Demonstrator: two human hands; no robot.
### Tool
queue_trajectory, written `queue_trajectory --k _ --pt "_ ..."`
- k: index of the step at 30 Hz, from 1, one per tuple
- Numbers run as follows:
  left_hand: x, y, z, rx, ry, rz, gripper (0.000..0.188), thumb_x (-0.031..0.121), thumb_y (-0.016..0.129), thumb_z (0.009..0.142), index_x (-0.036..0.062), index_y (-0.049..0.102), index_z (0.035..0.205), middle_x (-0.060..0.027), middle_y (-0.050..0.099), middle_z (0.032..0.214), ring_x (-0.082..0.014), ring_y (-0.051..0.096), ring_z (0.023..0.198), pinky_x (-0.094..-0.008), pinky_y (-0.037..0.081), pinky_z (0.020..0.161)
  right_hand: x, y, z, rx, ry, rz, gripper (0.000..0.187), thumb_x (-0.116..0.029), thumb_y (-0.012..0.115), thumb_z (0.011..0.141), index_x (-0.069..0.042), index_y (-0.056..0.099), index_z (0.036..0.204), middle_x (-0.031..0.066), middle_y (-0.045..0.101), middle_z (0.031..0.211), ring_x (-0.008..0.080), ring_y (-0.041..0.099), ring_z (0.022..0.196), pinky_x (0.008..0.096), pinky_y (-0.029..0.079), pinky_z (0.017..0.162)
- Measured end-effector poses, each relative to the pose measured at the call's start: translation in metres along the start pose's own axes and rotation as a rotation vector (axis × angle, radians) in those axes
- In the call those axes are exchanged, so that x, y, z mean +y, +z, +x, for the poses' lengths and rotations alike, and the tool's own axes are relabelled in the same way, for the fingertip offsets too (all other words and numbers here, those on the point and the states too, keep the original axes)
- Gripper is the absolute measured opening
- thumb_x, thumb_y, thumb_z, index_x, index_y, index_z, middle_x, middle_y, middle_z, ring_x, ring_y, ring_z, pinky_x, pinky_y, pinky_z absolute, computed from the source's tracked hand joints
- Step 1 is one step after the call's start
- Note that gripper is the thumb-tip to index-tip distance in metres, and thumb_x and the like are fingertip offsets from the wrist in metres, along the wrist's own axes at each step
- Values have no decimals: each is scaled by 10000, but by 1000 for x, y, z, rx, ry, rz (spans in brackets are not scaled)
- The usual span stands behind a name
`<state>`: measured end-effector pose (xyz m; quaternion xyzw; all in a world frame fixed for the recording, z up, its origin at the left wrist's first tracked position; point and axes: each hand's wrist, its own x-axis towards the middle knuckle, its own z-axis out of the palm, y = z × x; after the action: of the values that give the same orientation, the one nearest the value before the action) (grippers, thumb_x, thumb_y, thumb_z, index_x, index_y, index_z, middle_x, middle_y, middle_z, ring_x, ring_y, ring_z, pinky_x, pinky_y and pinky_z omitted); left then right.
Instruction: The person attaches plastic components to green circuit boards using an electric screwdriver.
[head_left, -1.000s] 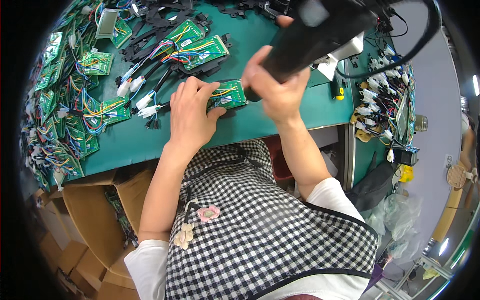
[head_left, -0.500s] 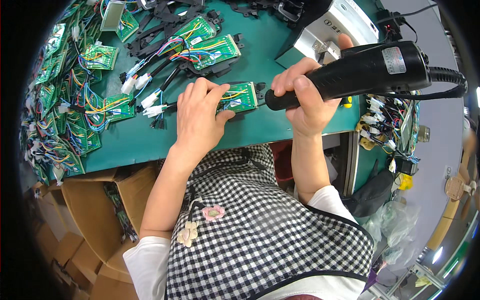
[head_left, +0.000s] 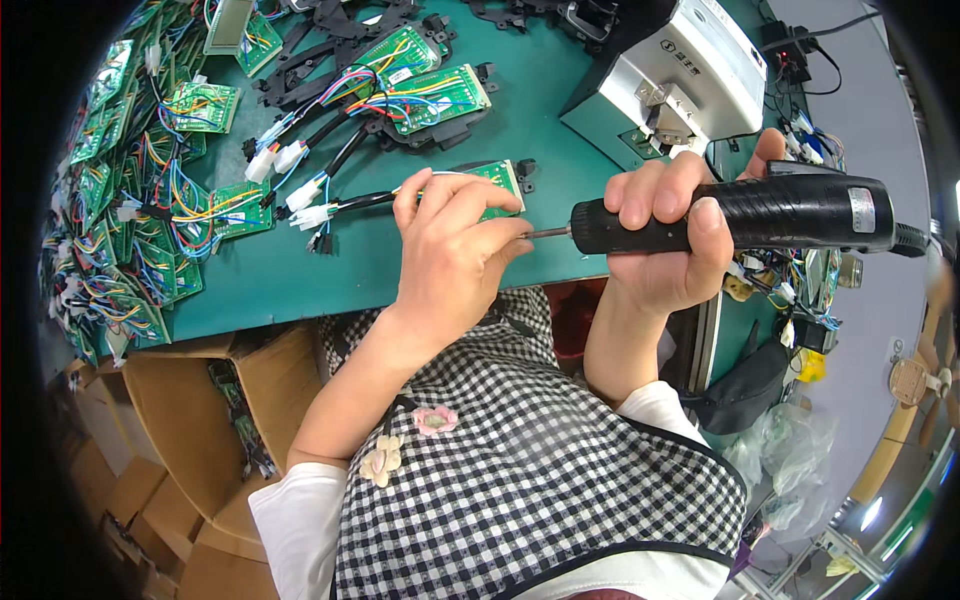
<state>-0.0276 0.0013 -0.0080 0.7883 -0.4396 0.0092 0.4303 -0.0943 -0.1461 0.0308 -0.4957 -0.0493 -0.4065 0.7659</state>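
Observation:
My right hand (head_left: 665, 230) is wrapped round a black corded electric screwdriver (head_left: 800, 214), held level above the bench with its thin metal bit (head_left: 551, 232) pointing left. At the tip of that bit, the thumb and forefinger of my left hand (head_left: 447, 250) are pinched together; whatever is between them is too small or hidden to make out. Just behind my left hand lies a green circuit board (head_left: 502, 176) on a black plastic holder, partly covered by the fingers. A black cable with white connectors (head_left: 312, 217) runs out from it to the left.
Two wired boards (head_left: 442, 98) on black frames lie farther back. Many green boards with coloured wires (head_left: 140, 200) are heaped at the left. A silver box-shaped machine (head_left: 705, 75) stands at the back right. Below the bench edge is an open cardboard box (head_left: 185, 430).
The screwdriver has swung level and moved right and nearer to me. My left hand has shifted right off the board's left part and now pinches at the bit's tip.

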Motion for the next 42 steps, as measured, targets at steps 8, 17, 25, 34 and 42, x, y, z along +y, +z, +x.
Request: queue_trajectory --k 8,17,25,34,42 --pt "-2 6 -10 131 -76 -235 158 57 729 622 84 693 773 21 633 787 -184 551 780 -308 392 720 1 5 -13 194 -20 108 618 -182 490 848 -237 188 1384 62 479 724 187 504 575 382 443 576" --pt "8 10 -23 54 -502 -939 158 32 666 784 11 688 939 -65 650 915 -115 556 800 -226 436 689 -3 9 -15 278 -22 200 624 -187 478 851 -256 173 1392 64 484 726 195 525 576 402 455 582" --pt "-2 5 -27 -40 -328 -778 270 86 708 739 7 667 994 -109 627 976 -181 554 917 -287 433 796 -5 16 -13 342 58 61 504 -175 505 840 -224 363 1321 36 448 710 169 462 591 360 423 605" --pt "-29 -14 -10 -130 -176 294 650 168 794 583 53 531 1166 -100 500 1066 -280 461 1033 -426 304 941 23 8 -4 125 5 -321 766 -35 510 814 -113 36 1411 113 512 689 198 517 537 389 477 567" --pt "-23 -13 -4 -138 -251 187 429 104 790 567 77 576 938 -50 537 967 -247 492 900 -365 342 765 35 -5 2 -63 139 -242 769 61 556 713 41 104 1336 117 573 728 130 529 542 244 453 521"
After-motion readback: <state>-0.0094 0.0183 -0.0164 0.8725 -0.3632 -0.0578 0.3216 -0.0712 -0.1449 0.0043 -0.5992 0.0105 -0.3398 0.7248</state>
